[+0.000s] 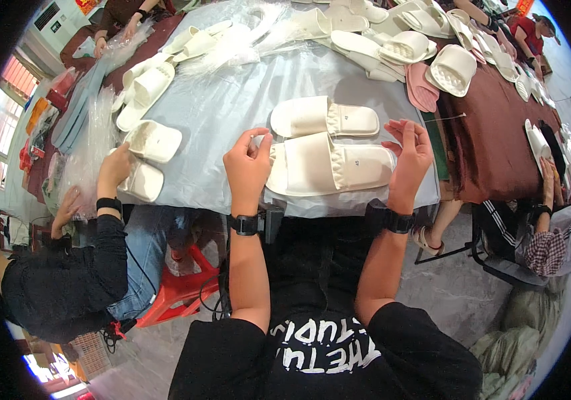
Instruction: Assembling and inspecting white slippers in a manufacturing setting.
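Two cream slippers lie side by side on the grey-covered table before me, their toes to the left and open heels to the right. The nearer slipper has a wide band with a ruffled edge; the farther slipper looks the same. At the toe end of the nearer one is my left hand, fingers loosely curled and thumb raised, with nothing seen in it. My right hand is by the heel end, its fingers bent and apart, holding nothing visible. Whether either hand touches a slipper I cannot tell.
A co-worker's hand touches a pair of white slippers at the left. Clear plastic wrap and piled slippers lie across the far side. One pink slipper sits beside a brown-covered table at the right.
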`<state>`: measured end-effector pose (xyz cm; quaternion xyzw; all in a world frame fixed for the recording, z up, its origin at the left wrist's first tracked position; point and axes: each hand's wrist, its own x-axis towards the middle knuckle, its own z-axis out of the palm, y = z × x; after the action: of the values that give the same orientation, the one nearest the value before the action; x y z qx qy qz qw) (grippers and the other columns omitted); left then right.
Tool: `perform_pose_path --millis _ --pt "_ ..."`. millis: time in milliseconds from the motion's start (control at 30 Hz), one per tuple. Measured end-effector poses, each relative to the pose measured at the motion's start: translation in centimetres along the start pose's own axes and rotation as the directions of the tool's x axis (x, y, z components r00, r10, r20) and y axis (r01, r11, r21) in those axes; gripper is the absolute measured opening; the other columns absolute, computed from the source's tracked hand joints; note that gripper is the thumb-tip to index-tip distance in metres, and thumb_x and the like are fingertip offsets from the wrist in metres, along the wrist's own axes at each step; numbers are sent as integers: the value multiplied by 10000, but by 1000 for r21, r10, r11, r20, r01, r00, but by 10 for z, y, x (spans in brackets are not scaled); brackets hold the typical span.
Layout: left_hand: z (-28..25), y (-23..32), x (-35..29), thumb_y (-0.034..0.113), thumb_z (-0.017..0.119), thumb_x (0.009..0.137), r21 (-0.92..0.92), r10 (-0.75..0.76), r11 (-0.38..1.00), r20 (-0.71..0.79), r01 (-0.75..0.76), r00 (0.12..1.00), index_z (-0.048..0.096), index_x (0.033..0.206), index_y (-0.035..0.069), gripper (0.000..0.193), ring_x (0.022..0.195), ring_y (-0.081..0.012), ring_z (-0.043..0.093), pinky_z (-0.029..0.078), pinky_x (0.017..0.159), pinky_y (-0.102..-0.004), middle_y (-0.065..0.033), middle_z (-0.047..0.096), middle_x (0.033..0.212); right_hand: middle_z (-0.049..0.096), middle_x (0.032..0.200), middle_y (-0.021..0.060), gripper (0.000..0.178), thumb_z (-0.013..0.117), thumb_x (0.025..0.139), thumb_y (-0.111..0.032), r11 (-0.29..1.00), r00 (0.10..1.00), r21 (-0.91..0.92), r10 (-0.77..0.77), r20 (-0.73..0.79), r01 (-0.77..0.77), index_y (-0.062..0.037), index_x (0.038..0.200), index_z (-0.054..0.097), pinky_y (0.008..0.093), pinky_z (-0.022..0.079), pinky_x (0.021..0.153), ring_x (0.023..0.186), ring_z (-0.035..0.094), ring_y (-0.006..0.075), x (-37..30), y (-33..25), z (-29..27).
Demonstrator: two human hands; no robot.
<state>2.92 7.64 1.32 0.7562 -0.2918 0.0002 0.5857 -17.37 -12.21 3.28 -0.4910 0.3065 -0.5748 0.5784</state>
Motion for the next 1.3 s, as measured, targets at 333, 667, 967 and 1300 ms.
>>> perform_pose_path --millis 333,667,967,1300 --pt "4 -9 57 183 771 957 230 110 960 206 -157 972 806 1216 86 279 559 -153 463 409 576 -351 -73 489 607 760 1028 84 227 616 1120 -193 1000 994 -6 27 103 -27 13 1144 707 288 597 735 884 710 144 -12 5 17" --pt "-4 -20 67 212 811 915 261 10 964 165 -53 986 779 949 22 196 528 -233 562 469 586 -365 -91 611 586 776 1100 103 218 628 1116 -190 997 986 50 55 154 -64 4 1159 718 250 530 671 872 662 109 -9 -3 12" --pt "-25 -6 23 182 768 990 -121 -219 966 74 227 973 749 995 12 171 631 -68 497 430 607 -264 -7 683 869 730 982 55 167 628 1111 -145 975 879 188 17 476 -121 -8 1140 718 223 461 616 816 609 84 -3 -5 -10" --pt "-12 2 5 160 768 1003 -22 -67 997 141 71 988 744 1014 -8 169 648 -24 474 399 591 -227 43 676 847 742 938 36 208 786 939 -81 870 984 -484 -8 177 94 -11 1133 754 282 521 656 738 639 115 -4 15 -1"
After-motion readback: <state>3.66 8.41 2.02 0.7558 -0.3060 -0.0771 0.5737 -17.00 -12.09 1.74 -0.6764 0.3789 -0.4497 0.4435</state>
